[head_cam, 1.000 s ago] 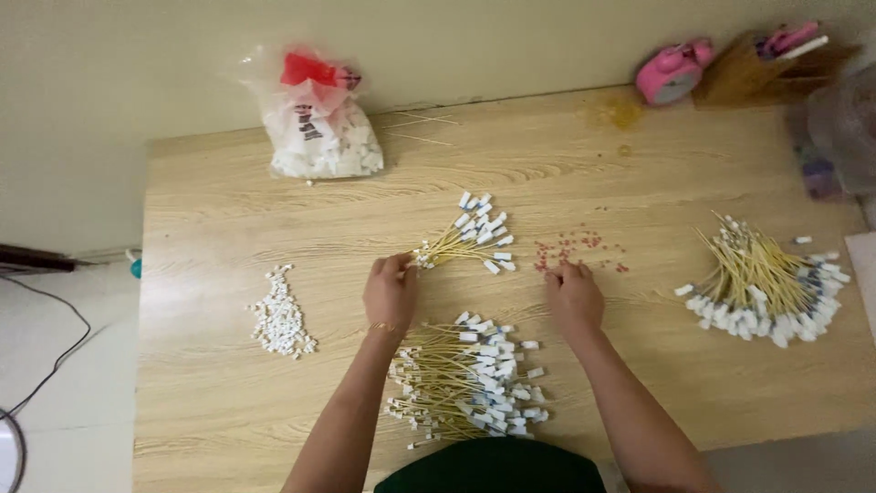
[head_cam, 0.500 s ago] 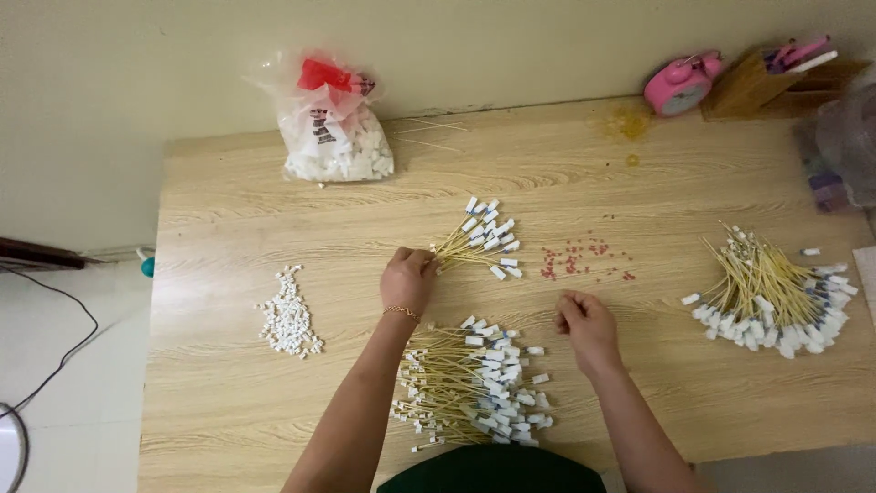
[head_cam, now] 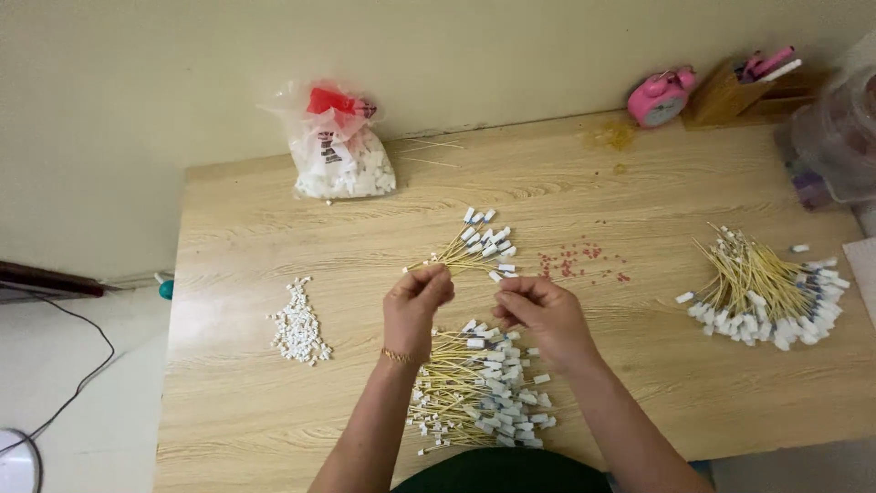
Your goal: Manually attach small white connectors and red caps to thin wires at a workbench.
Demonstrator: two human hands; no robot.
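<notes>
Hands met above the counter [head_cam: 274, 438].
The left hand [head_cam: 415, 306] was clenched on the stems of a small yellow-stick bundle [head_cam: 474, 248]; the right hand [head_cam: 540, 315] pinched something too small to tell — both over the big stick pile [head_cam: 479, 393].

Single head view, steeply down over the wooden table [head_cam: 274, 228], fairly near.

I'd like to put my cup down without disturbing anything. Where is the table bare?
Bare wood lies between the plastic bag and the pink clock, and along the left edge beside the white bead pile. The middle is crowded: stick bundles, both hands, red beads.
</notes>
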